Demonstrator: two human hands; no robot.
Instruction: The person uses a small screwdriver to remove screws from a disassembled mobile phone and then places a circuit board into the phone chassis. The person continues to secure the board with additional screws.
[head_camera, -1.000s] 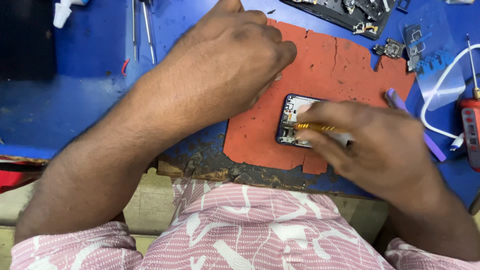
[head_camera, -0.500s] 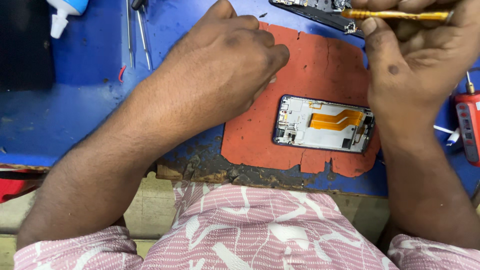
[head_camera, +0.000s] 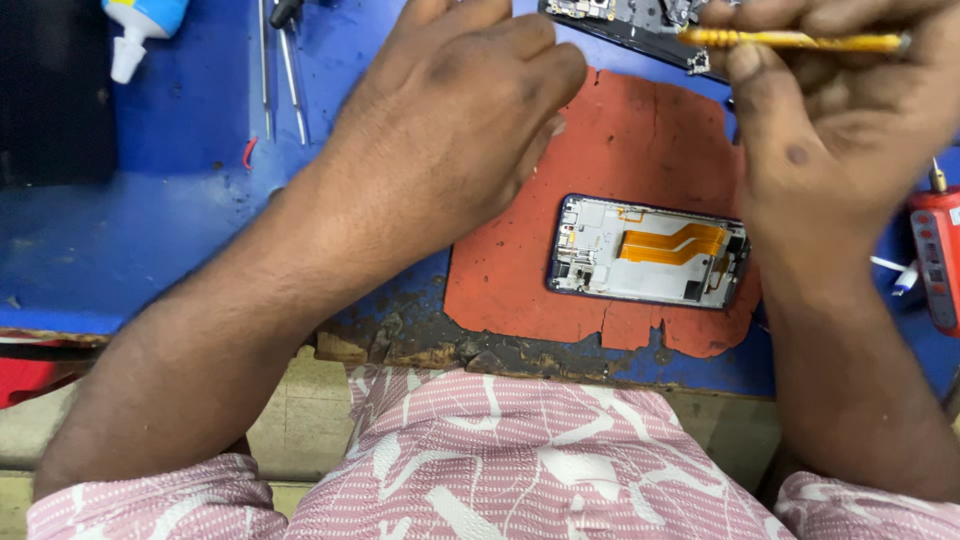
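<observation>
Blue, worn table (head_camera: 130, 240) under everything, chipped and blackened along its near edge. On it, a ragged orange-red mat (head_camera: 640, 150) reaching toward the near edge. Opened phone frame (head_camera: 648, 250) flat on the mat's near right part, inner side up, with an orange ribbon cable (head_camera: 672, 243) across its middle. Left hand (head_camera: 450, 130) palm down over the mat's left edge, fingers loosely spread, grip holding nothing. Right hand (head_camera: 830, 130) raised above the mat's far right corner, grip pinching a yellow-handled screwdriver (head_camera: 790, 40) level, well apart from the phone frame. Dark circuit board (head_camera: 620, 18) at the far edge, just beside the screwdriver tip. Tweezers (head_camera: 280, 70) and a white-nozzled bottle (head_camera: 140, 30) toward the far left corner. Red tool (head_camera: 935, 260) by the right edge.
</observation>
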